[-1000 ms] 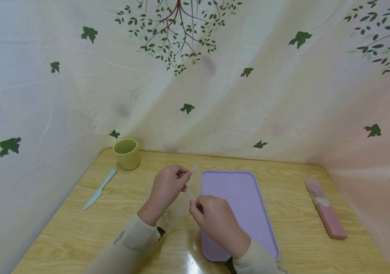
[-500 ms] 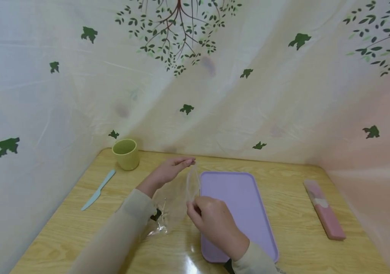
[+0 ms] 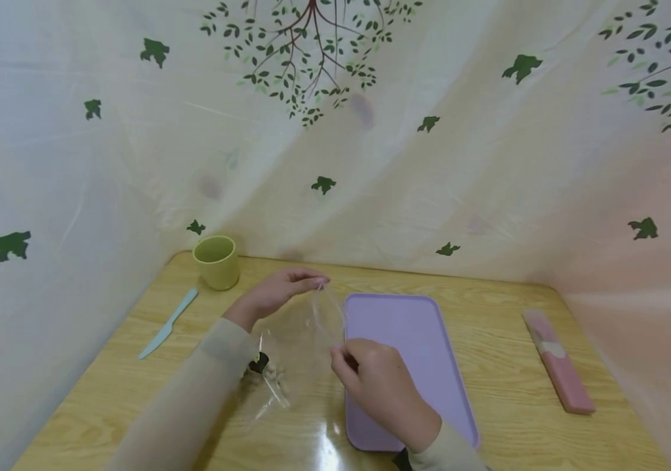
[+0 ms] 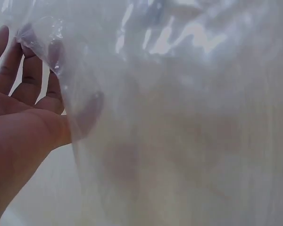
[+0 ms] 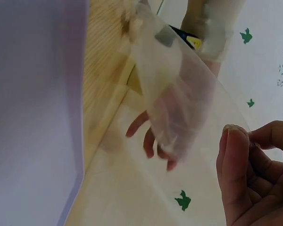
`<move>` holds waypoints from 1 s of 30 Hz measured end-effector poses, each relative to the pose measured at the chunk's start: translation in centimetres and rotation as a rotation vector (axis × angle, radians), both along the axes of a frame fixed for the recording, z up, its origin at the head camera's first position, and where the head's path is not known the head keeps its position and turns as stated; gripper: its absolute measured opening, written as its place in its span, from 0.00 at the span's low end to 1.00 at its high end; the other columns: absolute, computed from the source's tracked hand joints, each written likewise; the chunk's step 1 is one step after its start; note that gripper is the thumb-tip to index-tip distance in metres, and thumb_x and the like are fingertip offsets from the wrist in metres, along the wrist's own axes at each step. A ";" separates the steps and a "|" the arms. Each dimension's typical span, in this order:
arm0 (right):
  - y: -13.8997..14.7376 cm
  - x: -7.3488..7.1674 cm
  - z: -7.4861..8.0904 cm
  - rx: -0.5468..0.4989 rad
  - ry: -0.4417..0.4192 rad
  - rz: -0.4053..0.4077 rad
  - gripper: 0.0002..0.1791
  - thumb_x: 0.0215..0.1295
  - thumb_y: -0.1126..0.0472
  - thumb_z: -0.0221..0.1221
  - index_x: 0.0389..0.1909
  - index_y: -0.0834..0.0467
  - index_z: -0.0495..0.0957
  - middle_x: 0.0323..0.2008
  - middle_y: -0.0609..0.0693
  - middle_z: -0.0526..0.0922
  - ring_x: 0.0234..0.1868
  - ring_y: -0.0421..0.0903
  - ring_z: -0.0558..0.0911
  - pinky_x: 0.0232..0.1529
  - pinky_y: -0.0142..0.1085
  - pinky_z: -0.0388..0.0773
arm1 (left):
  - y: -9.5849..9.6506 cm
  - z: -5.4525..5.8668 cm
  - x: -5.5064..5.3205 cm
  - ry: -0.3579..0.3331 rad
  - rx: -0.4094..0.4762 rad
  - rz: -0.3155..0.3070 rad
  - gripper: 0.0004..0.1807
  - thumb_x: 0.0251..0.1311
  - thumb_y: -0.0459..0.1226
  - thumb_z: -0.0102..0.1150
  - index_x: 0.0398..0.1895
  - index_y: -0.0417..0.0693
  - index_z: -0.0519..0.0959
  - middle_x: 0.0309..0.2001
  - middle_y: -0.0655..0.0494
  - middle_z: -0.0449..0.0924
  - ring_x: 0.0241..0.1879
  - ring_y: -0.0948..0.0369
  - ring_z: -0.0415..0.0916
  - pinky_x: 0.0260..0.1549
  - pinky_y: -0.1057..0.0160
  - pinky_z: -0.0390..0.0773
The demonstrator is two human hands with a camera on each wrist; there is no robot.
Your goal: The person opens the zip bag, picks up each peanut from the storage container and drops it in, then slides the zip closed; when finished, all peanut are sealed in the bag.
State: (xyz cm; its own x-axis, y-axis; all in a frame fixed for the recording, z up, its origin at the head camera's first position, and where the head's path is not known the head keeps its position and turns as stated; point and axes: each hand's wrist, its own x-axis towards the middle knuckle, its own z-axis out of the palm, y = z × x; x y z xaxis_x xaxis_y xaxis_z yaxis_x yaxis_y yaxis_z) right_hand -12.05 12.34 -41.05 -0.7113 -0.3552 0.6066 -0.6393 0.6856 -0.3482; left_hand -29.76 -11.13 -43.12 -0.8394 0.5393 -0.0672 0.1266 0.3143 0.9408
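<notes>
A clear plastic bag stretches between both hands above the table, its mouth toward the purple tray. My right hand pinches the mouth's near edge between thumb and curled finger, over the tray's left side; the right wrist view shows this pinch at the film's edge. My left hand is at the mouth's upper edge, fingers extended. In the left wrist view, this hand's fingers are spread against the film and its thumb shows through the plastic. Small pale and brownish shapes show at the bag's lower end, blurred by glare.
Behind the left hand stands a yellow-green cup. A pale blue knife lies left of the left sleeve. Far right on the wooden table lies a long pink case. A patterned cloth hangs behind and along the sides.
My left hand has gone from curled fingers at the bag's edge to extended fingers, rising, then shifting slightly left. The bag's mouth has spread wider. The right hand keeps its pinch.
</notes>
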 end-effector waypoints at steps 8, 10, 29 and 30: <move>2.7 -0.5 0.9 -0.073 -0.106 -0.025 0.11 0.71 0.63 0.67 0.28 0.50 0.85 0.22 0.37 0.79 0.25 0.25 0.70 0.27 0.23 0.73 | -2.4 0.7 1.0 -0.002 0.112 0.080 0.20 0.81 0.46 0.57 0.64 0.42 0.81 0.61 0.51 0.83 0.68 0.51 0.76 0.79 0.40 0.64; 3.5 -0.7 1.4 -0.115 -0.169 -0.009 0.09 0.74 0.63 0.66 0.31 0.51 0.87 0.25 0.38 0.82 0.27 0.26 0.73 0.28 0.25 0.76 | -2.8 1.1 1.4 -0.003 0.115 0.100 0.20 0.80 0.47 0.58 0.63 0.44 0.82 0.61 0.50 0.83 0.67 0.52 0.77 0.80 0.39 0.63; 7.8 -2.8 2.8 -0.162 -0.311 0.105 0.08 0.78 0.58 0.63 0.37 0.47 0.87 0.29 0.38 0.87 0.30 0.34 0.85 0.33 0.31 0.85 | -3.9 4.5 8.4 0.315 0.146 0.186 0.12 0.80 0.42 0.58 0.53 0.43 0.83 0.49 0.65 0.85 0.53 0.66 0.83 0.58 0.64 0.83; 7.8 -2.8 2.6 -0.163 -0.296 0.120 0.08 0.78 0.59 0.63 0.37 0.46 0.87 0.29 0.37 0.86 0.30 0.35 0.85 0.32 0.31 0.85 | -3.9 4.4 8.7 0.335 0.140 0.195 0.11 0.80 0.41 0.58 0.52 0.44 0.83 0.48 0.65 0.85 0.53 0.67 0.83 0.57 0.66 0.83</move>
